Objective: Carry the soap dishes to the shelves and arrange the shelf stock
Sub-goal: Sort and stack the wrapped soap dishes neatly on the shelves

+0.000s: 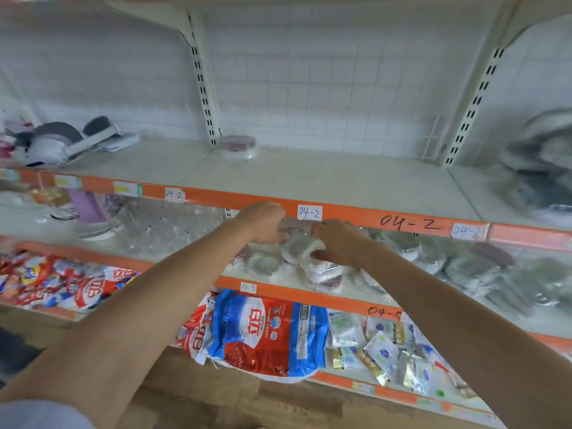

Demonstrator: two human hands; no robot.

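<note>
Both hands reach into the middle shelf (198, 264), under the orange front edge of the upper shelf (340, 181). The left hand (263, 222) has its fingers curled down around a clear-wrapped, round soap dish with a maroon insert (298, 246), gripping it from the left. The right hand (342, 243) grips the same packet from the right, thumb pressed against its lower side and fingers bent over the top. This dish sits on top of a heap of similar plastic-wrapped soap dishes (322, 274) lying near the front edge of the middle shelf.

More wrapped dishes in grey and maroon (483, 264) spread toward the right end of the same shelf, blurred. Toward its left end lies a pile of clear plastic items (161, 227) and a purple one (88, 205).

On the upper shelf, one clear soap dish with a maroon lid (238, 147) stands near the back, beside the slotted upright (202, 88). White paper labels reading 04-2 (309, 212) are stuck to the orange edge.

A red, white and blue detergent bag (266, 332) hangs over the front edge of the lower shelf (399, 391).
</note>
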